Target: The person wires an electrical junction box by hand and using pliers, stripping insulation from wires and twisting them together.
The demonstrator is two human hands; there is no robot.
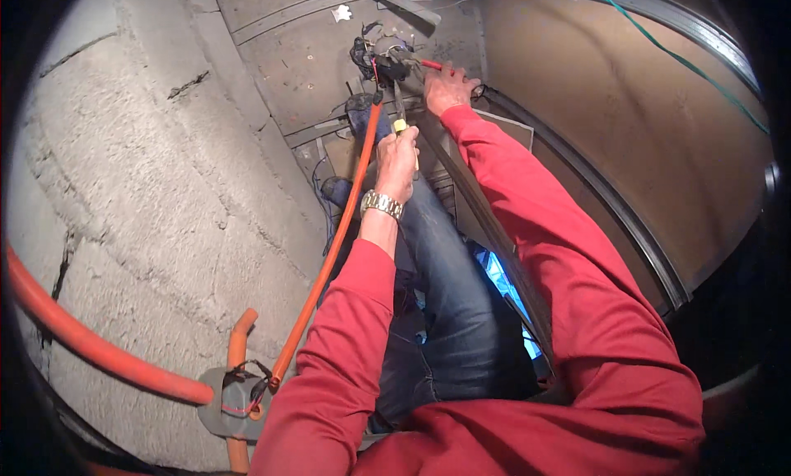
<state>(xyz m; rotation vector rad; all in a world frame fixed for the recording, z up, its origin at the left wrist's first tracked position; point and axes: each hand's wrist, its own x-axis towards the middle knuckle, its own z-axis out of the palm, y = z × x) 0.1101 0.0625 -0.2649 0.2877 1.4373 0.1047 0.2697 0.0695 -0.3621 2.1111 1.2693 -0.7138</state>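
Ahead of me at the top, a dark junction box [394, 66] with loose wires around it sits against the worn panel. My left hand [397, 161], with a metal watch on its wrist, is closed round a screwdriver [400, 126] with a yellow handle. Its metal shaft points up to the box. Farther right, my right hand [449, 90] grips red-handled pliers [430, 64], whose jaws reach the box's right side. Exactly what the jaws and the screwdriver tip touch is too small to tell. Pink wire comes out of the orange conduit [350, 204] just below the box.
A rough, cracked concrete wall [165, 204] fills the left. A thicker orange conduit [99, 348] runs to a grey box [216, 403] at lower left. Brown panels [618, 113] with metal rails stand at right, a green cord [659, 43] across them. My jeans-clad leg [449, 286] is below.
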